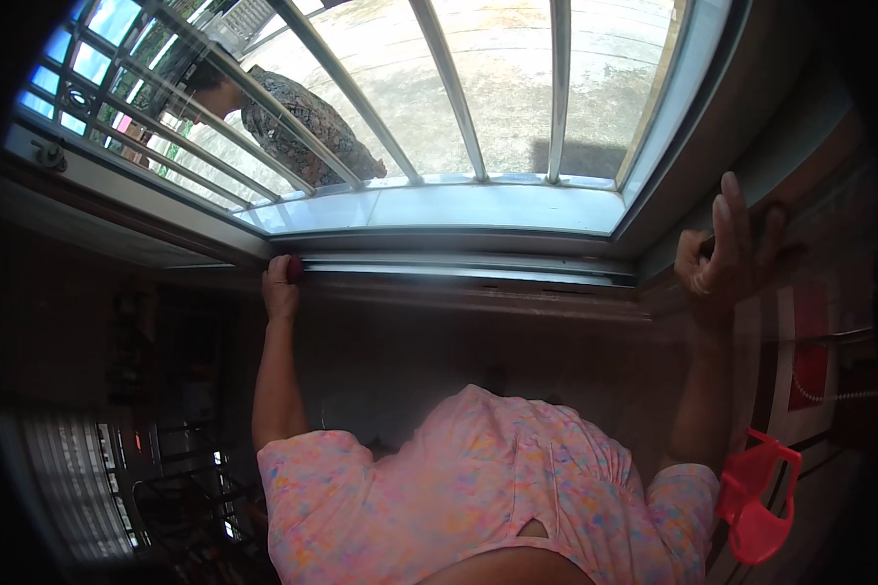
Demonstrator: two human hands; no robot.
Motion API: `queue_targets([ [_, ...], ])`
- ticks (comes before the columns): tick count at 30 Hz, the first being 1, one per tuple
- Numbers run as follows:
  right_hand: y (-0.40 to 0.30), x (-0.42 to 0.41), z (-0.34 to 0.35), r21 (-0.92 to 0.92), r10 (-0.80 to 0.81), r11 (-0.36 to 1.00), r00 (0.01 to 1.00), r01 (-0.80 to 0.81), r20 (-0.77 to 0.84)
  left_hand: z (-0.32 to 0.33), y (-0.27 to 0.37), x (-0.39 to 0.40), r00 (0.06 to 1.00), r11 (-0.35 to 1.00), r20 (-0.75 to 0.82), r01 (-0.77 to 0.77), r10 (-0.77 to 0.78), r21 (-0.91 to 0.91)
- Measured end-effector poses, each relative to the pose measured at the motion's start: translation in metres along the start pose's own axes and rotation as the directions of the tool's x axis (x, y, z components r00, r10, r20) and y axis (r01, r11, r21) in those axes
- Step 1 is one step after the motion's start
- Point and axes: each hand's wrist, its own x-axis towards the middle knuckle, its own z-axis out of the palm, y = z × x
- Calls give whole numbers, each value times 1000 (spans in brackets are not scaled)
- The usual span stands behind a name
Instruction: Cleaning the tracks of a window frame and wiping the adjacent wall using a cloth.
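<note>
My left hand [281, 291] is at the left end of the window's bottom track [453, 269], its fingers closed on a small dark red object [295, 268] too dim to identify. This object touches the end of the pale metal rail. On the far right my right hand [732, 252] is raised beside the window's side frame [691, 175]. Its fingers are spread against the dark surface there, and a dark patch by the thumb is unclear. Behind the track stands the window opening, with a pale tiled outer sill [483, 208].
Metal security bars [446, 88] cross the opening. Outside, a person in a patterned top [300, 128] leans near the bars on a concrete yard [614, 80]. A window latch [49, 153] is at upper left. A red plastic item with openings [764, 497] is at lower right.
</note>
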Motion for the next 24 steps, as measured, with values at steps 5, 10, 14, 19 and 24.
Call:
queue_targets([
  [5, -4, -5, 7, 86, 86, 993, 996, -83, -36, 5, 92, -12, 999, 991, 32, -27, 32, -130],
  [10, -5, -9, 4, 161, 151, 975, 988, -155, 36, 16, 224, -20, 972, 944, -21, -233, 235, -234],
  [14, -2, -10, -13, 356, 126, 925, 991, -135, 50, 31, 320, -29, 934, 888, -87, -357, 347, -288],
  [19, -8, -61, -44, 534, 213, 824, 977, -188, 15, 48, 415, -39, 880, 833, -25, -458, 474, -311],
  [24, -1, -103, -75, 523, 314, 778, 937, -346, 153, 64, 454, -45, 856, 820, -59, -510, 514, -258],
])
